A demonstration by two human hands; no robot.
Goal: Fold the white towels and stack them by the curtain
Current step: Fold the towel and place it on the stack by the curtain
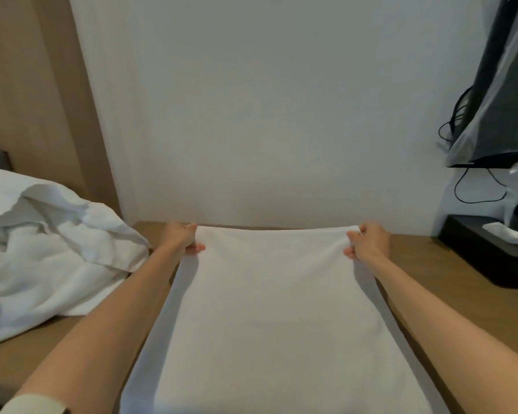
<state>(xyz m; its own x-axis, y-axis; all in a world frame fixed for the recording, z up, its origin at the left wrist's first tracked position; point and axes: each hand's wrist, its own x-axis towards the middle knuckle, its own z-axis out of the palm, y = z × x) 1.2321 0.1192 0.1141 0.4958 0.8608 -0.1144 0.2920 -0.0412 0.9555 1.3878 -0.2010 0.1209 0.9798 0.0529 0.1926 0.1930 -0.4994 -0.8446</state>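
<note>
White towel on desk, left hand and right hand fingers pinching its far corners.

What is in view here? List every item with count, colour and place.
spread towel: one, white, flat on the middle of the desk
towel pile: count cannot be told, white, crumpled on the desk's left side
desk: one, brown wood, under the towels
wall: one, white, behind the desk
screen: one, black, upper right
cables: several, black, hanging beside and below the screen
tissue box: one, black with a white tissue, on the desk's right side
left hand: one, pinches the spread towel's far left corner
right hand: one, pinches the spread towel's far right corner
</note>
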